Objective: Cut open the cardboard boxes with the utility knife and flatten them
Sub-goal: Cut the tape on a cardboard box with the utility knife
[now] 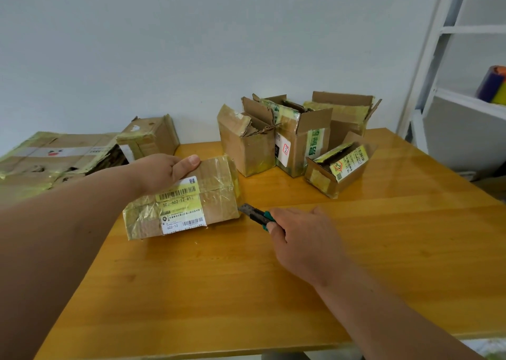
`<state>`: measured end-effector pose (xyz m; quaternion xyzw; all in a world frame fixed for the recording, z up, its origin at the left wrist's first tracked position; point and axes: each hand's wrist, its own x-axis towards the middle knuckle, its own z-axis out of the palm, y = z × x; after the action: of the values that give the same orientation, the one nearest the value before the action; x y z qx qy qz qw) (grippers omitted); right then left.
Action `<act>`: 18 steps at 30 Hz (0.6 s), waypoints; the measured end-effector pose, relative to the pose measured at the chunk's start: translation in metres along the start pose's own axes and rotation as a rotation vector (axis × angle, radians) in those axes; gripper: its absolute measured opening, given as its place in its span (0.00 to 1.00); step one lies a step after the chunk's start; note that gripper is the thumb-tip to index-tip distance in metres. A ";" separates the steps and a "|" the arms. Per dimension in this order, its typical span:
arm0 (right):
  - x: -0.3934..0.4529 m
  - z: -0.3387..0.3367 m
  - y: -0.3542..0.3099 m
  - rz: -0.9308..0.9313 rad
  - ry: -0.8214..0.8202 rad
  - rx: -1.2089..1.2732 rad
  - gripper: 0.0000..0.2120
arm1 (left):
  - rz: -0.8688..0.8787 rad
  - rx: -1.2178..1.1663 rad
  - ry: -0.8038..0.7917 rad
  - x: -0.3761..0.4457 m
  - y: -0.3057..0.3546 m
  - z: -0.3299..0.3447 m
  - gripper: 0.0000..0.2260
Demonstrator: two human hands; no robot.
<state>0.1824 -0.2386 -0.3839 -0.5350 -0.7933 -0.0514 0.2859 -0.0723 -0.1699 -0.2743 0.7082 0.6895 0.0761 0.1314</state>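
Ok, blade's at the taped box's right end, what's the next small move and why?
Probably draw the utility knife along the end's tape seam: the right hand has its blade at the taped box, still sealed, and the left hand steadies its top.

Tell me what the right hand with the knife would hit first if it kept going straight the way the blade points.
The right hand aims the utility knife up and left. Its blade tip is already at the lower right corner of the taped box that the left hand steadies, so that box comes first, though actual contact is unclear.
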 end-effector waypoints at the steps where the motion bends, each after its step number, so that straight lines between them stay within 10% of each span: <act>1: -0.003 -0.002 0.003 -0.022 -0.045 -0.038 0.16 | -0.020 -0.007 0.010 0.000 0.000 -0.001 0.39; 11: 0.011 -0.023 0.007 0.360 -0.120 0.354 0.08 | 0.013 -0.011 -0.143 0.003 0.002 -0.013 0.21; 18: 0.021 -0.009 -0.009 0.433 -0.263 0.380 0.19 | -0.051 0.123 -0.093 -0.014 -0.003 -0.025 0.39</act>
<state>0.1718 -0.2284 -0.3638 -0.6307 -0.6864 0.2293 0.2802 -0.0832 -0.1823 -0.2507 0.7000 0.7037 -0.0025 0.1213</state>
